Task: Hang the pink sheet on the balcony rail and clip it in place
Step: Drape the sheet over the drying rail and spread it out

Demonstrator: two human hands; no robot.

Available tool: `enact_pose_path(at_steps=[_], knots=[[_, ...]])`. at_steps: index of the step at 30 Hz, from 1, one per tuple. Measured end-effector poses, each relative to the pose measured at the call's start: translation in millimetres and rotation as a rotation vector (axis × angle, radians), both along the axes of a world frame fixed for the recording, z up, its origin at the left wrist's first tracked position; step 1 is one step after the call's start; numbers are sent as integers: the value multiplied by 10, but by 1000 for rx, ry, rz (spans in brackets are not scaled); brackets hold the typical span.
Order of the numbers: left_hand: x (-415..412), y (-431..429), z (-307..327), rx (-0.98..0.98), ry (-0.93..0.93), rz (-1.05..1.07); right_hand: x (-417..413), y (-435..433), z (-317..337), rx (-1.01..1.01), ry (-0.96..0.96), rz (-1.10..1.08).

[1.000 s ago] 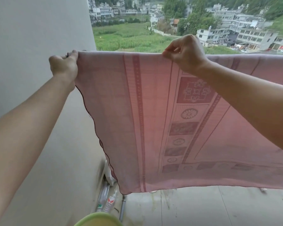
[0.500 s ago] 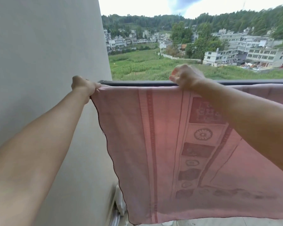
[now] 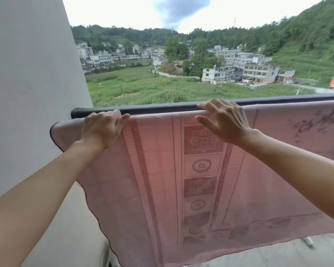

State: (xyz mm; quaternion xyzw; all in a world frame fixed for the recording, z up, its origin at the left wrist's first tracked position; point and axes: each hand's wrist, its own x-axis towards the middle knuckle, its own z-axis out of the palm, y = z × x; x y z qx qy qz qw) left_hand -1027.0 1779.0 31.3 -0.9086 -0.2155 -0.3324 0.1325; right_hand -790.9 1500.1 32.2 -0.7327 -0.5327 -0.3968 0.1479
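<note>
**Pink sheet** [image 3: 181, 180]: draped over the balcony rail [image 3: 162, 108], top fold lying along the rail, near panel hanging down toward the floor. Long axis of the fold runs L-R, parallel w/ the rail. The sheet's L corner sags below the rail end, beside the wall [image 3: 27, 74]. Cloth on the far side is hidden, so overhang there can't be judged.

**Left hand** [image 3: 102, 130]: at the L end of the fold, the nearer of the 2 to the loose corner. Fingers curled over the fold, thumb against the cloth. It holds the sheet on the rail.

**Right hand** [image 3: 222, 122]: approx. mid-sheet, apart from the left. Fingers [image 3: 208, 108] straight and spread, tips touching the fold at the rail. Grasp released, nothing held.

**Judgement:** hanging approx. done. Clipping not begun, 0 clips in view. The next move turns on the fold line: a clip must bite across the rail, perpendicular to the L-R axis. Right hand is free for the fetch while the left pins the sheet.
</note>
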Motion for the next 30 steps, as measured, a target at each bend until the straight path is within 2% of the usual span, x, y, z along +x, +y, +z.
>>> enact_pose_path(at_steps=[2,6,8,10,13,15,18,21,26,28,30], knots=[[140,-40,89,-29,49,71,305,-306,-39,6,111,-111],[444,-197,370,-289,276,229,666,-467,95,-66,350,-178],[625,-414,418,-328,239,92,722,-510,135,-103,371,-150],[873,-809,412,-295,133,-82,876,-758,136,19,398,-167],[1324,-1537,404,-188,74,-286,1253,-1408,97,197,454,-356],[1677,-2045,372,-103,106,-380,1554,-1852,50,167,476,-481],[2251,-2678,303,-13,168,-449,1944,-2307,4,77,457,-500],[2793,-3081,214,-50,258,-405,2217,-2445,27,-4,452,-472],[3154,-3190,164,-64,172,-167,2546,-2553,67,-56,465,-363],[3163,-3195,225,-116,172,-122,2637,-2679,45,-20,444,-331],[3256,-3352,282,-158,150,-164,2805,-2937,-29,57,410,-362]])
